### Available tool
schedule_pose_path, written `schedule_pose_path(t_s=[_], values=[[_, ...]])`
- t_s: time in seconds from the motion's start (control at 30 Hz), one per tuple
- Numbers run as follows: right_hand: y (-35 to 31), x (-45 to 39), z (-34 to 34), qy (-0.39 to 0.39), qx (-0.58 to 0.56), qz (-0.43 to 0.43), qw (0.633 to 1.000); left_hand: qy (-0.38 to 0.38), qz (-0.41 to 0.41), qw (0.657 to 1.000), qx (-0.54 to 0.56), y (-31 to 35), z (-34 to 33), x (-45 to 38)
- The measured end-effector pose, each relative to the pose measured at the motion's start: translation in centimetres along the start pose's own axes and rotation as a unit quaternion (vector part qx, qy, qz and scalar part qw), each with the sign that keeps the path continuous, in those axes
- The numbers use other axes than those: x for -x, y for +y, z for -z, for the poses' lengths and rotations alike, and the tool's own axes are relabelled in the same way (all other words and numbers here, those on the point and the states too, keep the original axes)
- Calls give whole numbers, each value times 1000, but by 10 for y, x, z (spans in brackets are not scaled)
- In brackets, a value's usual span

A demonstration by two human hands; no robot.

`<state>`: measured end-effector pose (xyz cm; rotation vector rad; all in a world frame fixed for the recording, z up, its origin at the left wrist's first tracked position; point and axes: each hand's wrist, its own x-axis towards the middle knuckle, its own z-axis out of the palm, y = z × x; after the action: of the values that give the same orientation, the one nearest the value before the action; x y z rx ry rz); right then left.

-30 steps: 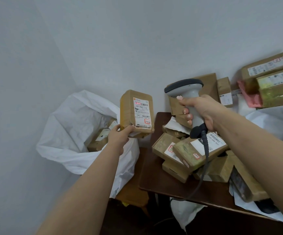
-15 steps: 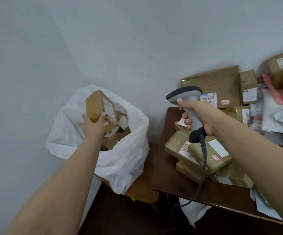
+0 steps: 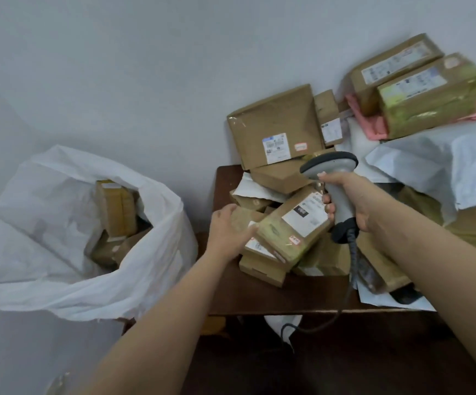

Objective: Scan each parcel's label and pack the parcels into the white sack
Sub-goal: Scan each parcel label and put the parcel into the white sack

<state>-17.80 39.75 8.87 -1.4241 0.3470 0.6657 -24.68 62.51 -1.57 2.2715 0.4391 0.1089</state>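
My left hand [image 3: 226,228] lies with fingers straight and loosely together on a brown parcel [image 3: 293,226] at the near left of the pile, fingertips touching its left end, curled round nothing. My right hand [image 3: 345,199] has its fingers wrapped round the grey scanner [image 3: 332,178], just right of that parcel. The pile sits on the dark surface [image 3: 302,297]. Far left stands the white sack [image 3: 60,235], parcels inside.
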Motion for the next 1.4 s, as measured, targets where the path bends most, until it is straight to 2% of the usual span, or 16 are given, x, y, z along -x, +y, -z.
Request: schedule_pose_path(t_s=[0.07,0.13,0.27,0.47,0.73,0.83,0.93,1.0,1.27,1.4], values=[[4,1,19,15,1,-7,1000,-94,-20,993,-72,9,-28,4],[9,2,36,26,3,-12,1000,-152,-30,978,-142,16,-50,8],[15,9,58,38,3,-2,999,-181,-14,956,-233,23,-74,9],[16,13,72,39,10,-9,999,-143,-6,963,-227,25,-80,9],[10,2,71,56,-13,15,998,-138,-35,981,-129,24,-44,23],[9,-6,62,117,-10,63,991,-130,-58,984,-111,17,-27,34],[9,-12,49,222,-17,121,967,-73,-52,993,-75,23,-12,42],[10,-12,37,240,-25,144,960,-30,-43,997,-56,31,-3,44],[-5,-2,-9,156,-153,152,964,35,-78,994,-75,59,15,56],[-11,-6,-12,139,-165,139,966,57,-100,991,-74,59,22,61]])
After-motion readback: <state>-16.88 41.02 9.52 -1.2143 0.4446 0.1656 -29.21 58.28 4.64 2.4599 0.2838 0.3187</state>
